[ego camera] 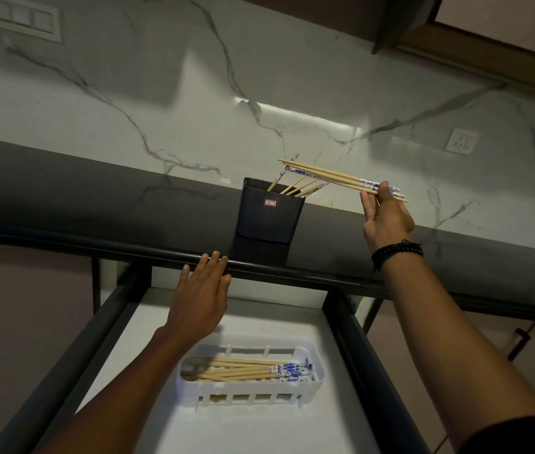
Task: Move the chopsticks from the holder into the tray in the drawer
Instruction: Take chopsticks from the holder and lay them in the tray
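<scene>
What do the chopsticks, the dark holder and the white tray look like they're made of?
Chopsticks: likely bamboo or wood, with pale matte shafts and blue-and-white printed ends. Holder: probably dark plastic, with smooth moulded walls. Tray: seemingly white plastic, with slotted moulded sides.

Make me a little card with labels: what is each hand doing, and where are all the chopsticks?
left hand: open, fingers resting on the counter edge
right hand: pinches the held chopsticks
held chopsticks: in the air, right of the holder
holder: black, on the counter
holder chopsticks: a few, leaning inside
tray: white, in the open drawer
tray chopsticks: several, lying flat, blue ends to the right
</scene>
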